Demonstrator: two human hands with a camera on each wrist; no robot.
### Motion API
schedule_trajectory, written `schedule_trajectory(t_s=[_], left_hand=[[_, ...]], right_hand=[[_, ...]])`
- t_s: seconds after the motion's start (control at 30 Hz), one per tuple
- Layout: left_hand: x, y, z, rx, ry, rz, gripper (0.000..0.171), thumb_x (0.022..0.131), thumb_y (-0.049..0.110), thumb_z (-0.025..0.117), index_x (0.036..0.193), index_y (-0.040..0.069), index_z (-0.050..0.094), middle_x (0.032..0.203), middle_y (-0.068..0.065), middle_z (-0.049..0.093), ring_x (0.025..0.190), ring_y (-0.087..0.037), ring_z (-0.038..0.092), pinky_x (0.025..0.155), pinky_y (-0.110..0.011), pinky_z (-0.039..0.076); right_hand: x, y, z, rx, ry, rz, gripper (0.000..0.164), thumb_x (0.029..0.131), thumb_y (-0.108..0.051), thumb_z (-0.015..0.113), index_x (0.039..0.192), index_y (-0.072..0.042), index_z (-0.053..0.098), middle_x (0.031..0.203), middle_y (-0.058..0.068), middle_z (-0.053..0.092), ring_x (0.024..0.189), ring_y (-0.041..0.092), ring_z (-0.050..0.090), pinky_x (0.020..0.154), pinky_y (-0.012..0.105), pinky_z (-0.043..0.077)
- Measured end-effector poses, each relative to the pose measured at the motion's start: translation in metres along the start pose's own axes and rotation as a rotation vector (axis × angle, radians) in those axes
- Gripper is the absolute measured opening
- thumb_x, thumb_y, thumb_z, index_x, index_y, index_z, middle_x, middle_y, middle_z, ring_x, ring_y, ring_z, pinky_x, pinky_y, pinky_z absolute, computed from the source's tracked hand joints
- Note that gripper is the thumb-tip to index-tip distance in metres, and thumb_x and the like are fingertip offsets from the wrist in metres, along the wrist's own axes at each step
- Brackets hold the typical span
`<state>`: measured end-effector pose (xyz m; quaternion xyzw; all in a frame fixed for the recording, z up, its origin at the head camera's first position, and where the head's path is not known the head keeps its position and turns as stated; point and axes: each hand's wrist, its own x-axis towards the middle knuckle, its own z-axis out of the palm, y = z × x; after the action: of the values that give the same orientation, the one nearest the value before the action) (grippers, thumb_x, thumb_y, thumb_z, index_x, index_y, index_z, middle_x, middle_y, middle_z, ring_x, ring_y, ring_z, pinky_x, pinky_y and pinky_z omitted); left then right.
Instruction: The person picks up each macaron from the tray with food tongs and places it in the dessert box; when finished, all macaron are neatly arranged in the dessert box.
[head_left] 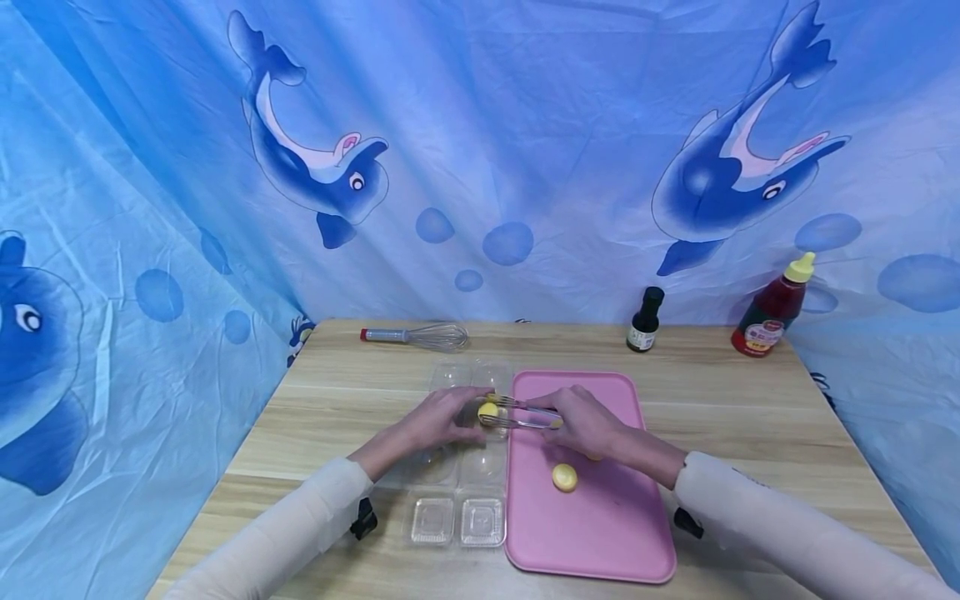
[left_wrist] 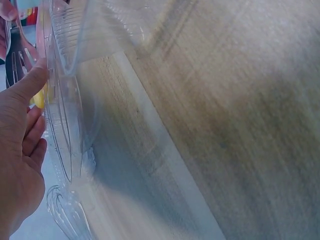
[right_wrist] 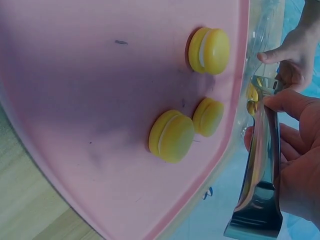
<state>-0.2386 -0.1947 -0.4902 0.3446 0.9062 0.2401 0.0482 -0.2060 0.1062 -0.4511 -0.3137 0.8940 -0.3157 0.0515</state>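
Observation:
My right hand grips metal tongs with slotted tips, which reach left over a clear plastic container. A yellow macaron lies between the tong tips, above or inside one compartment; its exact height is unclear. Around that same compartment, my left hand spreads thumb and fingers near the macaron, at the container's clear plastic. In the right wrist view, several-centimetre-apart yellow macarons stay on the pink tray, two of them close together. The right forearm partly hides them in the head view.
A whisk lies at the table's back left. At the back right stand a small dark bottle and a red sauce bottle with a yellow cap. A blue dolphin-print curtain hangs behind the wooden table.

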Motion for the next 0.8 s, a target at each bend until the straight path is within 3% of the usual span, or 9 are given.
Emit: schedule_trajectory(t_s=[0.47,0.57,0.67,0.8], left_hand=[[0.001,0.0,0.0,0.025,-0.008,0.014,0.087,0.083,0.037,0.091,0.155,0.007,0.053,0.153,-0.012,0.058,0.141,-0.031,0.055,0.12,-0.046,0.043],[0.001,0.001,-0.001,0.028,-0.02,0.011,0.086,0.083,0.037,0.091,0.155,0.008,0.053,0.155,-0.011,0.057,0.142,-0.031,0.054,0.121,-0.045,0.042],[0.001,0.002,-0.003,0.034,-0.033,0.006,0.086,0.084,0.038,0.091,0.155,0.008,0.052,0.156,-0.01,0.056,0.143,-0.03,0.053,0.122,-0.046,0.041],[0.001,0.002,-0.004,0.05,-0.04,0.011,0.088,0.083,0.041,0.09,0.156,0.01,0.052,0.156,-0.009,0.056,0.144,-0.029,0.052,0.123,-0.047,0.04]], right_hand=[[-0.006,0.002,-0.01,0.006,-0.008,-0.018,0.06,0.082,-0.001,0.084,0.14,-0.008,0.071,0.128,0.012,0.075,0.051,0.001,0.034,0.058,0.022,0.043],[-0.008,0.004,-0.016,0.018,-0.013,0.003,0.063,0.083,-0.004,0.087,0.143,-0.01,0.069,0.109,0.008,0.079,0.05,0.002,0.032,0.057,0.023,0.042],[-0.012,0.007,-0.023,0.009,-0.006,0.012,0.065,0.083,-0.007,0.089,0.145,-0.012,0.067,0.092,0.002,0.074,0.05,0.002,0.029,0.059,0.024,0.042],[-0.02,0.011,-0.032,0.005,0.014,-0.007,0.067,0.083,-0.007,0.087,0.146,-0.01,0.066,0.098,-0.001,0.074,0.049,0.001,0.025,0.057,0.023,0.041]])
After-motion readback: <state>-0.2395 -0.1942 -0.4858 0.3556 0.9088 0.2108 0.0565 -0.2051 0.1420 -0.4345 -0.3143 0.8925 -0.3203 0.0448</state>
